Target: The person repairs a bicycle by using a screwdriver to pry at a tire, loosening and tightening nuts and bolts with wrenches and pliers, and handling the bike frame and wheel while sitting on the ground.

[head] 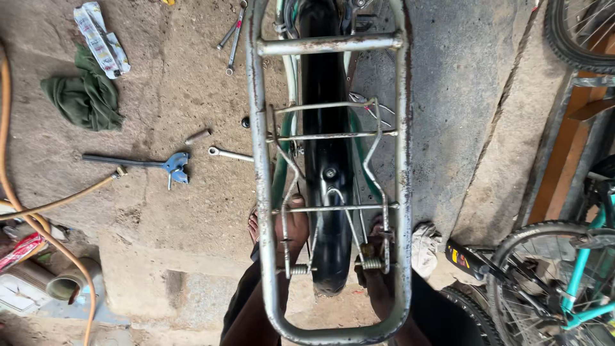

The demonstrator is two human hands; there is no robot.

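No hands in view | fingers: cannot tell | carrier rack (330,136) over black mudguard (327,160), empty

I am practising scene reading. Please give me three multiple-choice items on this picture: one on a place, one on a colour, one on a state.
1. Where does the green cloth lie?
A. on the floor at the upper left
B. on the rear rack
C. on the teal bicycle

2. What colour is the mudguard under the rear rack?
A. white
B. black
C. red

3. How is the spring clamp of the rack?
A. raised upright
B. taken off
C. lying flat

Answers: 1 A, it lies on the concrete by a wrapper; 2 B, glossy black shows between the rails; 3 C, its wires lie level with the rack.
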